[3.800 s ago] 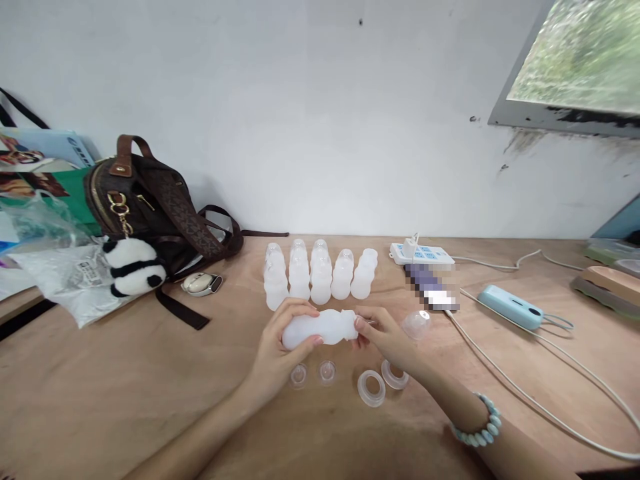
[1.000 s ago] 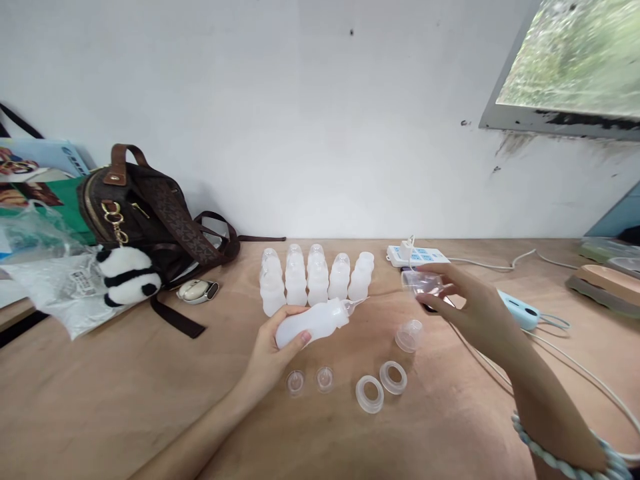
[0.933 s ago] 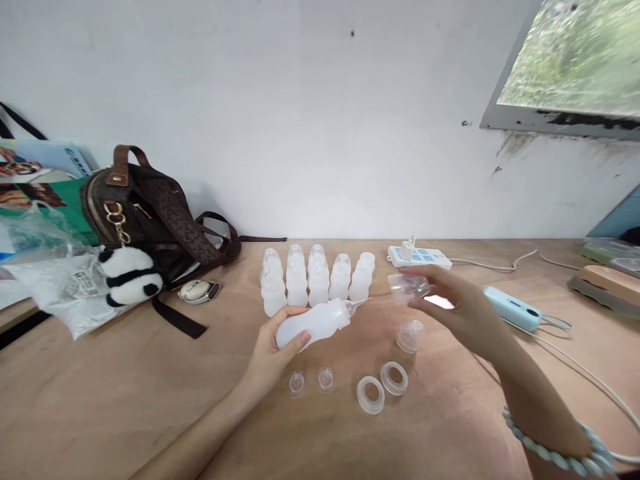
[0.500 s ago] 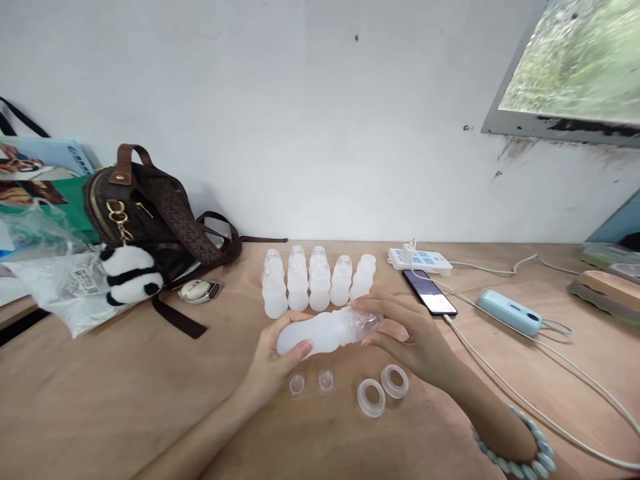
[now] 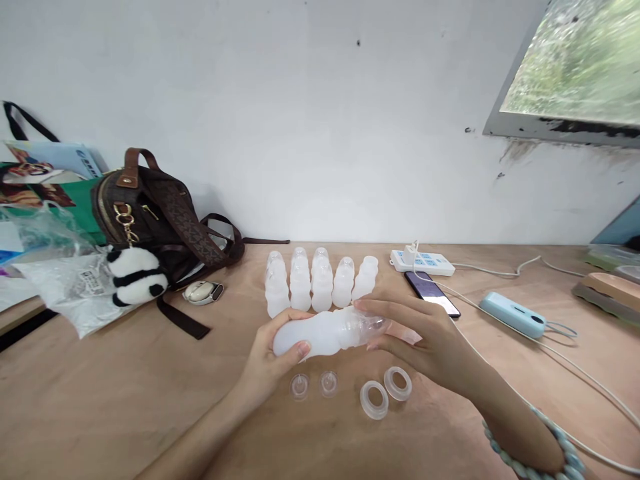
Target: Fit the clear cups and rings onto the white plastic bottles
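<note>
Head camera: a frosted white bottle (image 5: 320, 331) is held on its side above the wooden table (image 5: 100, 400), just in front of a cluster of matching bottles (image 5: 320, 283) standing upright. The base end of the bottle is gripped by the left hand (image 5: 273, 357), fingers wrapped round it. A clear cap (image 5: 371, 325) is pinched over the bottle's neck by the right hand (image 5: 425, 343), thumb and fingers closed about it. On the table below the hands lie two small clear nipples (image 5: 314, 385) and two rings (image 5: 386, 392), all well apart from the bottle.

The capping is judged to go best if the bottle is kept steady and level by the left hand while the cap is lined up square with the neck and pressed or turned home evenly, so that it does not seat crooked; the soft-looking body should not be squeezed hard.

To the right, a phone (image 5: 431, 293) with a lit screen, a white power strip (image 5: 423, 261) and a pale blue device (image 5: 513, 315) are seen with cables. To the left, a brown bag (image 5: 155, 213) with a panda toy (image 5: 136, 277) is set against the wall. Printing on a plastic packet (image 5: 75, 287) is too small to be read; no brand can be made out.
</note>
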